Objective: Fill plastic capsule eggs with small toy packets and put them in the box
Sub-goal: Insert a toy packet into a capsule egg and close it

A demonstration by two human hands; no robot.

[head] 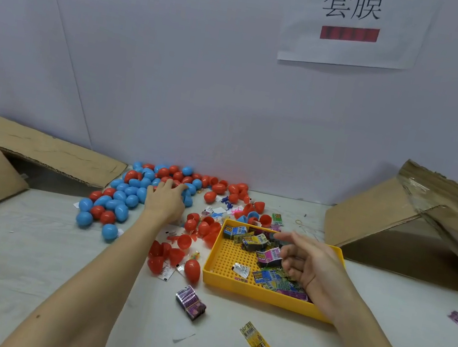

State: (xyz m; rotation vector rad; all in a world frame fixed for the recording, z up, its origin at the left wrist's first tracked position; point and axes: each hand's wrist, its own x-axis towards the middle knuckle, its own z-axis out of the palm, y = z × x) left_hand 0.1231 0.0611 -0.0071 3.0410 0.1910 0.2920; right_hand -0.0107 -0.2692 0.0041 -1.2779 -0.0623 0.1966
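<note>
1. Reaching far and left, the left hand [166, 200] lies on the heap of capsule eggs [128, 196], fingers draped over them; whether it grips one, I cannot tell.
2. The right hand [305, 263] hovers loosely curled, holding nothing, directly above the toy packets [253, 241] in the yellow tray [234, 285].
3. The box [412, 220] stands far right, nearer the right hand.

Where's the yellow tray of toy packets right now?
In the head view, the yellow tray sits on the table right of centre, under the right hand, with loose red eggs along its left edge.
</note>
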